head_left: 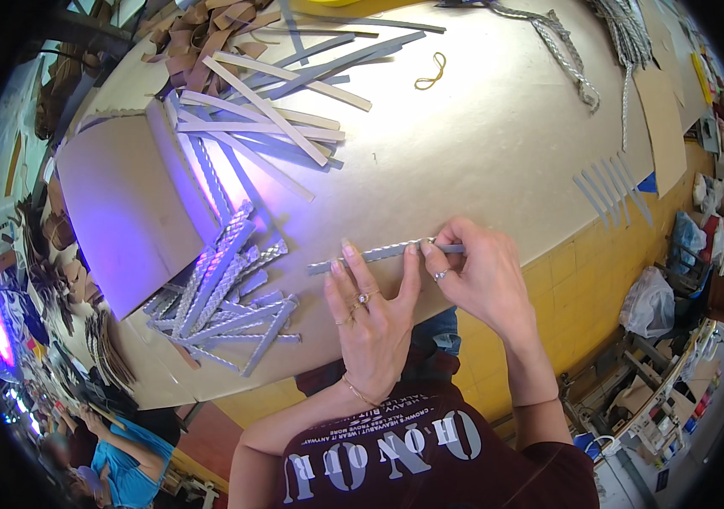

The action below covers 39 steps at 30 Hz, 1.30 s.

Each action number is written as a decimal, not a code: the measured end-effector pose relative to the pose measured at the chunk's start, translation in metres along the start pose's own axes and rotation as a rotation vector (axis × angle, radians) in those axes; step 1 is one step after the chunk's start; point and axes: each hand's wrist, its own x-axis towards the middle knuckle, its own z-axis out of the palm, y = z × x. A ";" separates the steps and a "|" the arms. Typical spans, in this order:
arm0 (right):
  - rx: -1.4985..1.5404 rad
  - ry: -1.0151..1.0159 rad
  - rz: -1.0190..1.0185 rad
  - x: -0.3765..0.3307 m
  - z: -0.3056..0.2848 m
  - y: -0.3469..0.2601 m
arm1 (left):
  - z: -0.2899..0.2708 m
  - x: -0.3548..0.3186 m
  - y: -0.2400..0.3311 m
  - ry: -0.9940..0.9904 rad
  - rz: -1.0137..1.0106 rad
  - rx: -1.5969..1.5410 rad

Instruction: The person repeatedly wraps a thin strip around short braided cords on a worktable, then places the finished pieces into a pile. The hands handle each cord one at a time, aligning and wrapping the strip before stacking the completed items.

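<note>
A narrow grey strip (455, 248) lies at the table's near edge, with a silvery braided cord (387, 251) running along it. My left hand (372, 327) rests on it with spread fingers, the fingertips pressing toward its left end and the thumb near its middle. Closed in a pinch, my right hand (485, 271) grips the braided cord close to the strip's right end. Its fingers partly hide the spot where cord and strip meet.
Left of my hands lies a heap of braid-covered strips (226, 297) beside a cardboard box (133, 204). Plain grey and beige strips (273, 110) fan out behind. Braided cord hanks (561, 51) lie far right, several thin strips (612, 191) at the right edge. Another person (129, 454) is lower left.
</note>
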 end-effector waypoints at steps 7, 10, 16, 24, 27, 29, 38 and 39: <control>0.162 0.112 0.155 -0.012 -0.002 0.011 | -0.001 0.000 0.001 -0.005 0.038 -0.104; 0.196 0.174 0.099 -0.015 -0.001 0.014 | 0.004 0.003 0.000 -0.036 0.135 -0.227; 0.144 0.189 0.086 -0.015 0.001 0.014 | 0.007 0.006 0.003 -0.092 0.107 -0.441; 0.054 0.262 0.033 -0.015 0.008 0.017 | 0.006 0.008 0.005 -0.089 0.146 -0.342; 0.031 0.273 0.025 -0.015 0.010 0.018 | 0.005 0.010 0.007 -0.085 0.155 -0.282; 0.036 0.274 0.041 -0.015 0.011 0.018 | 0.004 0.010 0.009 -0.081 0.157 -0.252; 0.009 0.302 -0.144 -0.028 0.003 0.006 | 0.005 0.011 0.010 -0.048 0.146 -0.272; -0.047 0.288 -0.214 -0.030 0.003 0.005 | 0.005 0.011 0.009 -0.035 0.139 -0.290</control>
